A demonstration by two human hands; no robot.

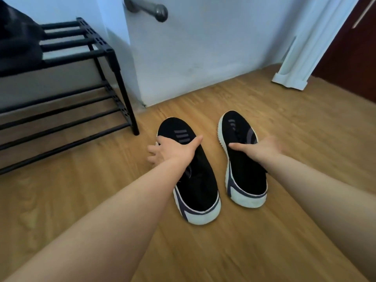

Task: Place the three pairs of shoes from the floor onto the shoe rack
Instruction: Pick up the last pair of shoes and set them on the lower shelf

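Note:
A pair of black sneakers with white soles stands on the wooden floor, toes pointing away from me. My left hand (175,151) straddles the left shoe (195,180) near its toe, with the thumb on the right side and the fingers splayed on the left. My right hand (262,147) lies over the right shoe (244,180), thumb across its top and fingers hidden behind its outer side. Both shoes rest on the floor. The black two-tier shoe rack (114,64) stands at the left, and its lower bars are bare.
A dark bag (16,43) lies on the rack's top tier at the far left. A white wall with a grey handle (150,9) is straight ahead. A white door frame (295,64) and a dark door (350,58) are at the right.

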